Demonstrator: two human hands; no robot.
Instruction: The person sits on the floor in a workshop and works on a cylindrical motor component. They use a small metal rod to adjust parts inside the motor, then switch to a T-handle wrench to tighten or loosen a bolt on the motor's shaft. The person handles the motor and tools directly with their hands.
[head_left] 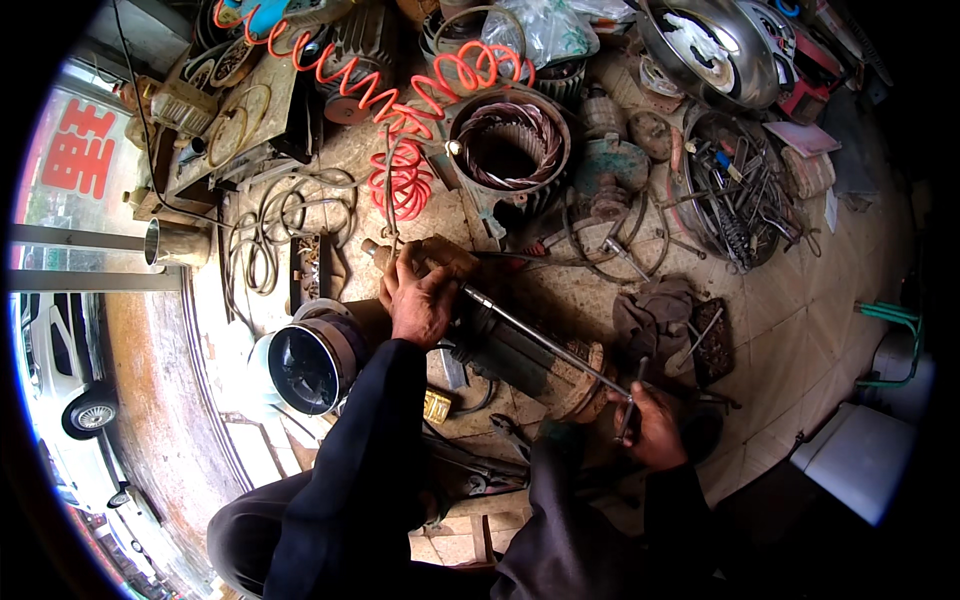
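My right hand (655,430) is closed round the crossbar of a long T-handle socket wrench (545,340). Its shiny shaft slants up and left over an electric motor (525,355) lying on its side on the tiles. My left hand (418,300) rests beside the wrench's far end, at a brown block-shaped part (447,256). The left fingers are bent and drawn together; what they grip is hidden under them. Left of that hand stands a bucket (305,365) with dark contents. Pliers (512,437) lie on the near side of the motor.
Beyond the motor stands an open stator (508,145) with copper windings, beside a coiled red air hose (405,180). A round tray of tools (735,185) sits at far right. A dark rag (655,318) and a box of small parts (712,345) are nearer. Grey cable (270,235) loops at left.
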